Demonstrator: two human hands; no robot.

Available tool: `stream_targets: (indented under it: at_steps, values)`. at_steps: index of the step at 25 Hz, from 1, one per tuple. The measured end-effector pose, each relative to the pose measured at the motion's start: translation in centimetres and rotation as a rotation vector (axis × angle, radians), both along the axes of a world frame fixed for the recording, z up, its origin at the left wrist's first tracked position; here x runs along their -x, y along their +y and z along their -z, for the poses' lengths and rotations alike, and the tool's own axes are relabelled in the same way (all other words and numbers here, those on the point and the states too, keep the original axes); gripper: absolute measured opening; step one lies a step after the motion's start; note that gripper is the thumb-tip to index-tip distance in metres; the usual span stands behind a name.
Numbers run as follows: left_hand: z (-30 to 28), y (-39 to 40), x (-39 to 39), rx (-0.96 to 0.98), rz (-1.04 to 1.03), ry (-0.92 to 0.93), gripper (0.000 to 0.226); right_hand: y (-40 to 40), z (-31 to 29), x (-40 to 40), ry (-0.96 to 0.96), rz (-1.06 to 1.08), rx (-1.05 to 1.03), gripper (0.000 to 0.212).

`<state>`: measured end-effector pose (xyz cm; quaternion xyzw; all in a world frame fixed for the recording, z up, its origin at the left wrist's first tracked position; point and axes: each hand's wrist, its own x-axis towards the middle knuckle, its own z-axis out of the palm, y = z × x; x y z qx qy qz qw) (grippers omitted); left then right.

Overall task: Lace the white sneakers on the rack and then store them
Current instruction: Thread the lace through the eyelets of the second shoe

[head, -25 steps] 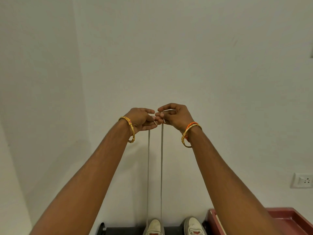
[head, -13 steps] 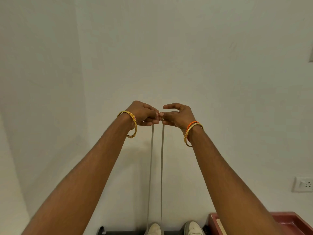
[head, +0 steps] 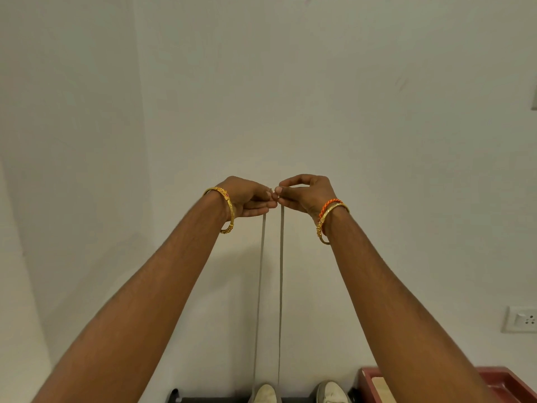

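Both arms are raised in front of the white wall. My left hand (head: 250, 197) pinches one end of a pale shoelace (head: 260, 286), and my right hand (head: 305, 196) pinches the other end, the right strand (head: 280, 286). The fingertips of the two hands almost touch. Both strands hang straight down, side by side, to the left white sneaker (head: 266, 394) at the bottom edge. A second white sneaker (head: 332, 392) stands just right of it. Only the toes of both shoes show, on the dark rack (head: 203, 399).
A dark red tray (head: 508, 385) sits at the bottom right, partly behind my right forearm. A wall socket (head: 523, 319) is on the right. A wall corner runs down the left side.
My hands stayed together at the top of the lace while the view tilted up a little, so less of the sneakers and rack shows now. The lace stays taut.
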<state>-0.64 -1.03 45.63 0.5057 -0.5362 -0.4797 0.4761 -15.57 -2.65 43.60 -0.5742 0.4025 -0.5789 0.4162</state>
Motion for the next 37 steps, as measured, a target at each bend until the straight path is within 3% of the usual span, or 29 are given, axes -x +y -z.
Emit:
stream_targets:
  at_steps: [4,8,13,17,19,23,27,30,33,37]
  values:
    - [0.2,-0.2,0.0,0.019,-0.012,-0.009,0.015,-0.1,-0.2,0.0,0.028,-0.030,0.016,0.005]
    - [0.7,0.6,-0.2,0.090,-0.046,-0.087,0.014,0.5,0.3,0.5,-0.048,-0.097,0.008,0.012]
    - [7.4,0.7,-3.7,0.251,-0.342,-0.205,0.010,0.7,8.3,2.0,0.025,-0.023,0.008,0.017]
    - [21.5,-0.6,-6.7,0.007,-0.457,-0.315,0.013,-0.1,22.7,2.3,0.134,0.065,-0.254,0.005]
    - [28.3,-1.1,-7.2,-0.096,-0.504,-0.395,0.017,-0.9,29.8,2.3,0.302,0.167,-0.361,0.012]
    - [37.7,-1.8,-6.5,-0.256,-0.450,-0.492,0.041,-2.0,39.3,1.5,0.596,0.253,-0.386,0.010]
    - [45.0,-3.8,-3.8,-0.523,-0.131,-0.402,0.055,-3.5,45.3,-0.1,0.576,0.109,-0.536,0.011]
    - [48.5,-5.2,-2.3,-0.732,0.033,-0.440,0.068,-4.7,47.6,-1.5,0.621,0.065,-0.608,0.005]
    - [50.4,-6.8,-3.6,-0.675,-0.122,-0.538,0.041,-5.8,49.2,-2.7,0.742,-0.012,-0.646,0.010]
    - [50.3,-7.5,-6.5,-0.539,-0.291,-0.952,0.036,-7.1,50.5,-3.7,0.978,-0.092,-0.648,0.013]
